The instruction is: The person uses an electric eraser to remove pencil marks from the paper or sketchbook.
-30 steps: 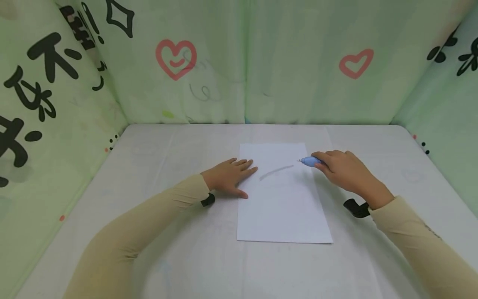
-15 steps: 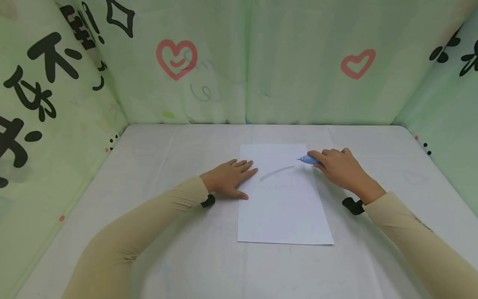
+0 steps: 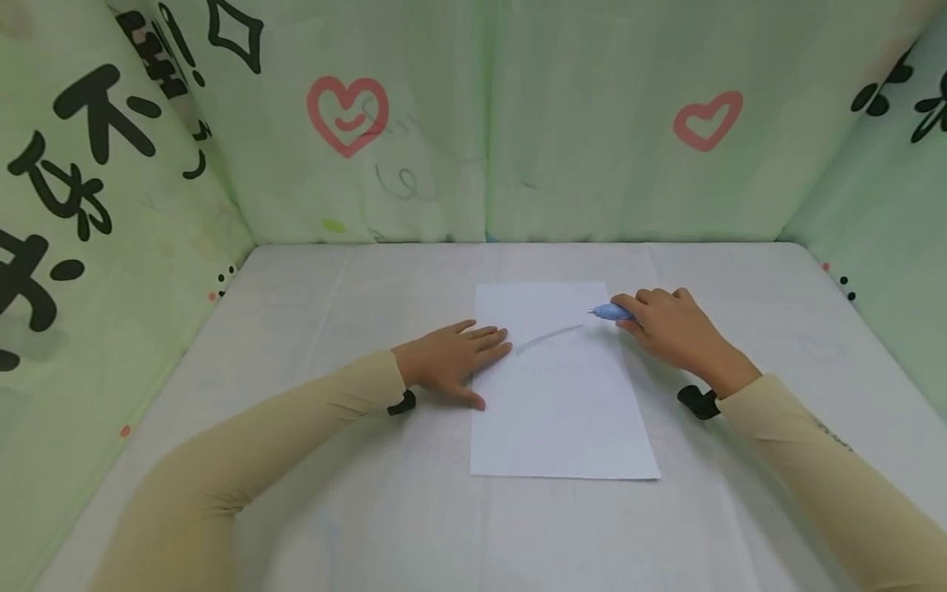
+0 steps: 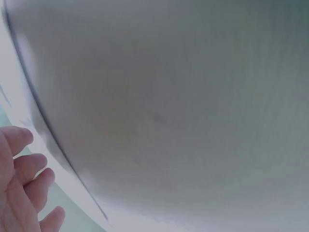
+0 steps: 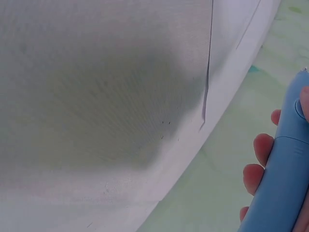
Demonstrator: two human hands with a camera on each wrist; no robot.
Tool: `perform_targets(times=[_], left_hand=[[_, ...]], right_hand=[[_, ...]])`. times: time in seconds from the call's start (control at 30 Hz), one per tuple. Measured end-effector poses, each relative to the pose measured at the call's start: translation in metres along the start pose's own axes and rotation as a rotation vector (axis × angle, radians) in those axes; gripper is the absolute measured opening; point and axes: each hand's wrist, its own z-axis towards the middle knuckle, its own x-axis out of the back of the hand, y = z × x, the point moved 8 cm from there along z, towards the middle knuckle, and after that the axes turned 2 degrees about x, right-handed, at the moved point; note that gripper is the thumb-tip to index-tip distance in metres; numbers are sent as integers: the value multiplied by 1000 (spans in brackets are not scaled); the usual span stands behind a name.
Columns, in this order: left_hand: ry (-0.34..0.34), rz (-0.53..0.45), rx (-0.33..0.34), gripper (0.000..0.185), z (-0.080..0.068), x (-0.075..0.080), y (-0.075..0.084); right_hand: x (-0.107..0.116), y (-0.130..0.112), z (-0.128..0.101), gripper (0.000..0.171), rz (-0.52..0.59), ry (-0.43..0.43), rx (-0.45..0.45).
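Head view has the blue pen [image 3: 613,312] sitting at the far right edge of the white paper [image 3: 562,411], tip pointing left, just off the right end of a faint grey stroke [image 3: 547,338]. The person's right hand [image 3: 669,329] has its fingers curled round the pen barrel; the right wrist view shows that too. Their left hand [image 3: 451,360] lies flat with fingers straight, fingertips pressing the paper's left edge onto the bench [image 3: 333,312]. So far it's just that one slanted line; the sheet's otherwise blank, so probably early days. Green printed panels [image 3: 592,123] wall in the bench.
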Motion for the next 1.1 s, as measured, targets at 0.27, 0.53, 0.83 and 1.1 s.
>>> perform_targets(times=[0.27, 0.53, 0.83, 1.1], left_hand=[[14, -54, 42, 106, -6, -5, 6], [13, -88, 91, 111, -10, -7, -2], [6, -85, 82, 112, -8, -9, -5], [10, -101, 87, 111, -8, -9, -4]], right_hand=[[-2, -9, 4, 29, -46, -12, 64], [-1, -3, 6, 27, -135, 45, 98], [-6, -2, 11, 22, -145, 18, 154], [-6, -7, 12, 21, -188, 168, 268]])
